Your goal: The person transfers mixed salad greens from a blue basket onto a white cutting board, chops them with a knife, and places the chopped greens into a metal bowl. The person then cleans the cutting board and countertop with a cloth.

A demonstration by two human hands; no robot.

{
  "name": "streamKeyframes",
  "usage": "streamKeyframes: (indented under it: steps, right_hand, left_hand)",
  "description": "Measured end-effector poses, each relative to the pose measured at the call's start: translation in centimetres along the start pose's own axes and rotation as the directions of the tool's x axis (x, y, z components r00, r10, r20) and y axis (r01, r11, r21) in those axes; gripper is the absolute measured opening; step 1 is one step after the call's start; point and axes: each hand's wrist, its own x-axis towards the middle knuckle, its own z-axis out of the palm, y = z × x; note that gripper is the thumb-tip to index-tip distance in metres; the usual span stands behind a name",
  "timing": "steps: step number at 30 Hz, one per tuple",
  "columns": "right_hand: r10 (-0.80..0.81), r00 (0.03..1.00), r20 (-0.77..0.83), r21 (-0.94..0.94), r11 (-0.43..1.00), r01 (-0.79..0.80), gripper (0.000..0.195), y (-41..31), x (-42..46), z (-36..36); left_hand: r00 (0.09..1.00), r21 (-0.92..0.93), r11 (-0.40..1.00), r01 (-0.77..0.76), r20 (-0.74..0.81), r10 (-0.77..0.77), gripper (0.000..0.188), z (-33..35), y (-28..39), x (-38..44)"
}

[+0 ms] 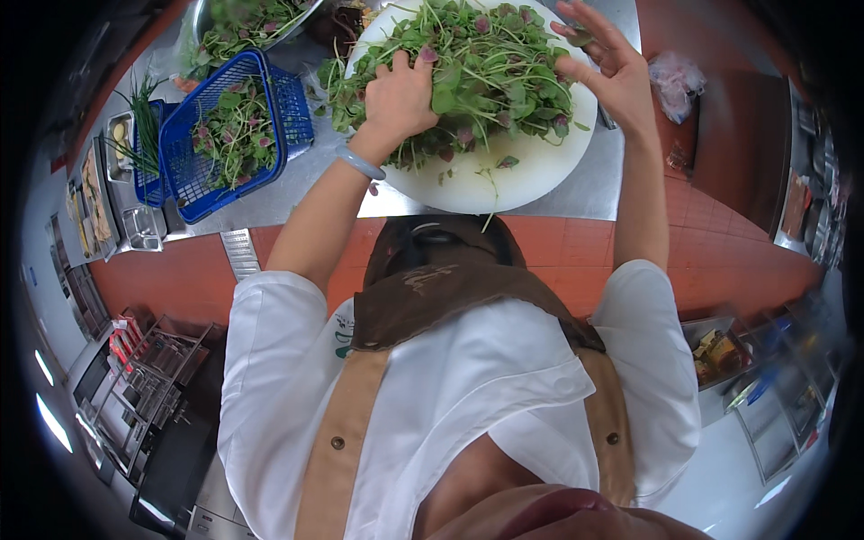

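A heap of leafy greens [486, 88], with thin pale stems and some purple-backed leaves, covers much of a round white cutting board [540, 179]. My left hand [403, 94] presses onto the heap's left side, its fingertips sunk among the leaves; whether it grips any cannot be seen. At the right edge of the heap, my right hand [607, 64] is raised with its fingers spread, and a small leaf [579, 38] lies against them. A few loose leaves and stems lie on the board's near part, one stem hanging over its front edge.
On the steel table [324, 196], a blue plastic basket [280, 145] holds more greens. Behind it stands a metal bowl [297, 23] of greens. Further left are scallions [143, 128], a metal tray [121, 145] and a small steel pan [144, 228]. A plastic bag [676, 84] sits to the right.
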Motion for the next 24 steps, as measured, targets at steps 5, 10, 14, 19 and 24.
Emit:
streamKeyframes:
  steps: [5,10,14,19,24]
  right_hand:
    - [-0.26,0.922,0.287,-0.618,0.685,0.385,0.051,1.6,0.5,2.5]
    - [-0.201,0.942,0.27,-0.746,0.575,0.337,0.072,2.2,0.9,1.8]
    - [-0.122,0.969,-0.213,-0.476,0.879,0.006,0.068,7.7,-0.5,-2.3]
    - [0.152,0.946,-0.287,-0.785,0.528,-0.323,0.063,19.0,-3.3,-9.4]
    - [0.31,0.913,-0.264,-0.812,0.44,-0.384,0.066,19.9,-2.3,-11.9]
  left_hand:
    - [0.999,0.037,0.999,0.009,-0.042,-0.007,0.081,0.2,0.1,-0.3]
    - [0.998,0.03,0.999,0.016,-0.065,-0.014,0.082,0.4,0.2,-0.7]
    - [0.994,-0.013,1.0,-0.001,-0.112,-0.001,0.081,0.5,0.2,-0.9]
    - [0.997,0.016,0.999,0.037,-0.063,-0.036,0.089,0.5,0.3,-1.0]
    - [0.999,0.086,0.996,0.022,0.044,-0.026,0.1,-0.2,-0.2,-0.1]
